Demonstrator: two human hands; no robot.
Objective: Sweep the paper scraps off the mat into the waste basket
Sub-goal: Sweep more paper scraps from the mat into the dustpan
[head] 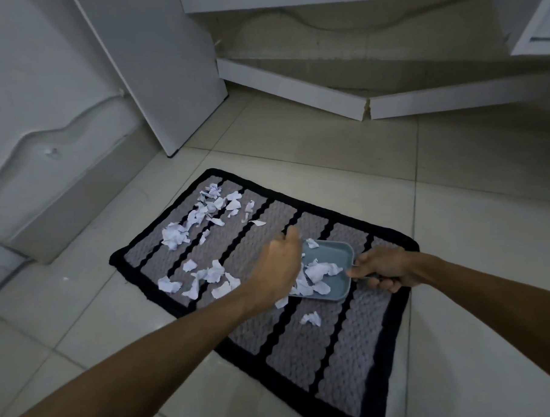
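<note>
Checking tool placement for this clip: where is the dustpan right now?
In the head view the blue dustpan lies on the striped mat, right of centre, its handle gripped by the right hand, the left hand at its mouth.

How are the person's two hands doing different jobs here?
The right hand grips the dustpan by its handle; the left hand holds no handle and sits at the pan's open edge among paper scraps. The left hand's fingers are hidden; the right's curl visibly. Both hover over the mat.

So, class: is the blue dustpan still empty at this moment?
No: several white paper scraps already lie inside the blue dustpan, which the right hand holds by its handle on the mat.
</note>
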